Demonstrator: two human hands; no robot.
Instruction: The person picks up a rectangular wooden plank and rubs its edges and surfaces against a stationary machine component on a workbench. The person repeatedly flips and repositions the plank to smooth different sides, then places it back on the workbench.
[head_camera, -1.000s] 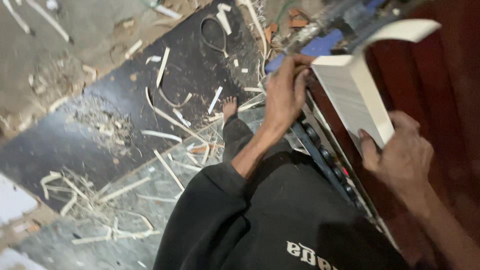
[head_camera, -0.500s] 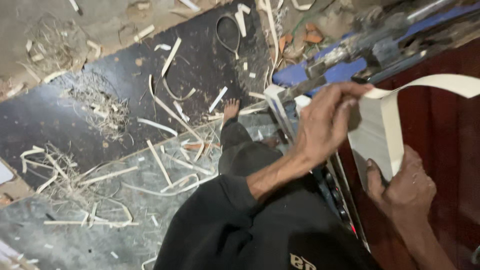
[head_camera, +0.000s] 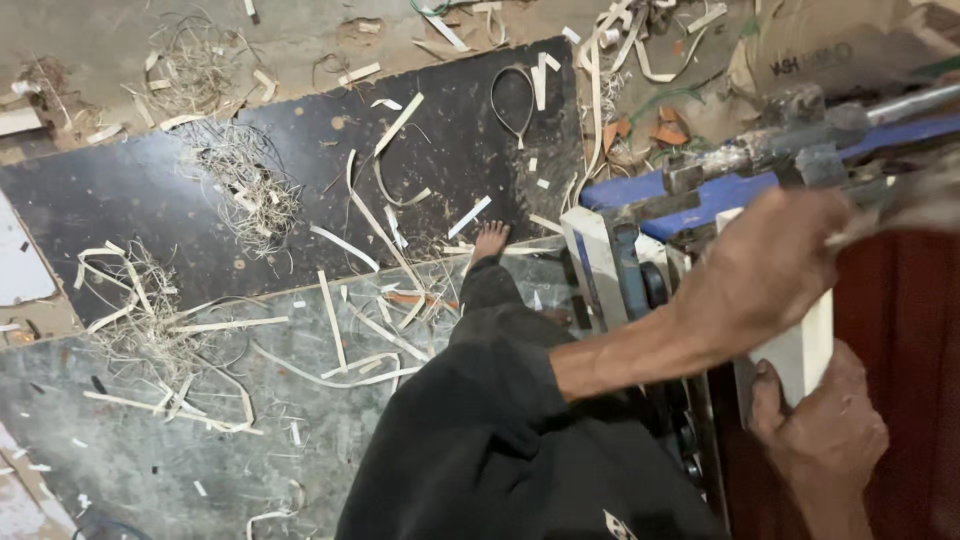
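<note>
Your left hand (head_camera: 775, 270) is closing over the far end of the white strip (head_camera: 800, 350); your right hand (head_camera: 825, 430) is gripping its near end, just below.

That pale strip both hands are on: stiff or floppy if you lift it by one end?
Probably floppy. The pale strip looks thin and ribbon-like between the left hand and right hand, so an unsupported end would likely droop. Similar offcuts on the floor lie curled, suggesting it bends without snapping. Likely light for its length.
</note>
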